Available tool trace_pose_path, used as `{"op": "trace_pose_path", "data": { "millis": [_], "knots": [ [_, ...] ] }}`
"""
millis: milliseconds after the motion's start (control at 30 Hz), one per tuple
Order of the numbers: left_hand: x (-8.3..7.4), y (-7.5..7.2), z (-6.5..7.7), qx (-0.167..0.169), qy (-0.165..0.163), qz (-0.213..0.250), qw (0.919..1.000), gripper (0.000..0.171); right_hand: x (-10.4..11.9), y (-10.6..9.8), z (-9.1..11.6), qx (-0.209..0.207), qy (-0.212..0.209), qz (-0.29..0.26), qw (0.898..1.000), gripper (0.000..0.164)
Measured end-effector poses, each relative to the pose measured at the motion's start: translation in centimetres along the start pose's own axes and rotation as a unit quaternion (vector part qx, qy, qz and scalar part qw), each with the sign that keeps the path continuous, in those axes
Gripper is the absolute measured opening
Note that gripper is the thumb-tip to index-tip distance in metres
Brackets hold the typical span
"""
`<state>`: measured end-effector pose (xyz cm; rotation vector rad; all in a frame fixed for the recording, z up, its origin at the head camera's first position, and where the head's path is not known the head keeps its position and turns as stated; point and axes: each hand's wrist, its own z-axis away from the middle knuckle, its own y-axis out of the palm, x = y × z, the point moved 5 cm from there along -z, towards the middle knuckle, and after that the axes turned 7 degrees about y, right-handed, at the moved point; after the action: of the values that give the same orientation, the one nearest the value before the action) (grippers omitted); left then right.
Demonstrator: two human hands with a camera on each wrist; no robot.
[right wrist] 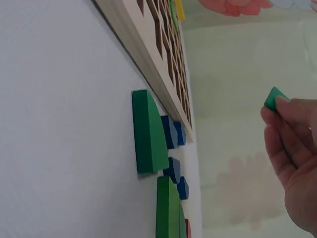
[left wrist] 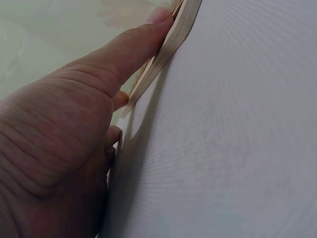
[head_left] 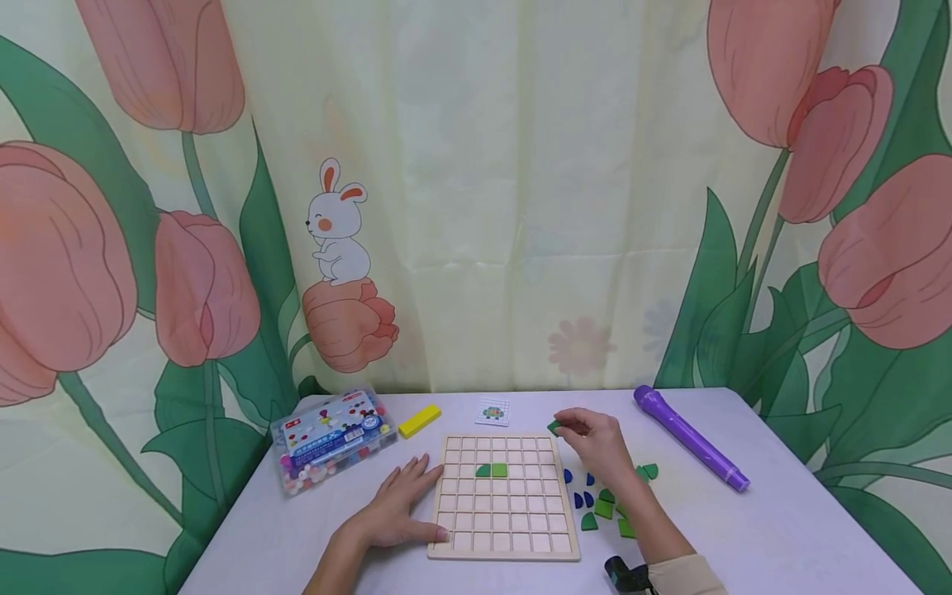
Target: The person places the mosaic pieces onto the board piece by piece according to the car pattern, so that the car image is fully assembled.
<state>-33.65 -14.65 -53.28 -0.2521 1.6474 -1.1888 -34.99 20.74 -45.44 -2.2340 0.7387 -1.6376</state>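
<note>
A wooden grid board (head_left: 506, 541) lies on the table with a dark green quarter-round block (head_left: 483, 470) and a light green square block (head_left: 500, 470) side by side in its cells. My left hand (head_left: 394, 508) rests along the board's left side, fingers spread, thumb on the frame near the front corner. Raised over the board's far right corner, my right hand (head_left: 598, 446) pinches a green block (right wrist: 274, 97) between thumb and fingertips; part of it is hidden by the fingers. Below that hand lie several dark blue half-round blocks (head_left: 578, 500) and green blocks (head_left: 604, 510).
Behind the board lies a small pattern card (head_left: 492, 412). A yellow block (head_left: 420, 421) and a clear plastic box (head_left: 335, 442) of colourful beads sit at the back left. A purple microphone-shaped stick (head_left: 692, 438) lies at the right. A printed curtain (head_left: 461, 207) hangs behind the table.
</note>
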Motion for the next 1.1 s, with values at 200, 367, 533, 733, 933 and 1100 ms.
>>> {"op": "trace_pose_path", "data": {
  "millis": [200, 367, 533, 733, 933, 1100],
  "knots": [
    [0.1, 0.0, -0.1, -0.001, 0.001, -0.001, 1.0000, 0.106, 0.9, 1.9, 0.3, 0.029, -0.013, -0.012, 0.999, 0.020],
    [0.1, 0.0, -0.1, -0.001, 0.003, -0.002, 1.0000, 0.106, 1.2, 3.3, 0.5, 0.045, -0.020, 0.004, 0.999, 0.022],
    [0.1, 0.0, 0.0, 0.001, -0.001, -0.004, 1.0000, 0.107, 1.4, 4.5, 0.6, 0.081, -0.028, 0.028, 0.996, 0.021],
    [0.1, 0.1, -0.1, 0.006, -0.006, 0.001, 1.0000, 0.107, 1.2, 5.8, 0.5, 0.128, -0.020, 0.068, 0.989, 0.021],
    [0.1, 0.2, -0.1, 0.005, -0.008, 0.001, 1.0000, 0.108, 1.1, 6.7, 0.2, 0.171, -0.029, 0.096, 0.980, 0.019],
    [0.1, 0.1, -0.1, 0.001, -0.006, -0.005, 1.0000, 0.109, 1.2, 7.2, 0.2, 0.202, -0.018, 0.106, 0.974, 0.019]
  ]
}}
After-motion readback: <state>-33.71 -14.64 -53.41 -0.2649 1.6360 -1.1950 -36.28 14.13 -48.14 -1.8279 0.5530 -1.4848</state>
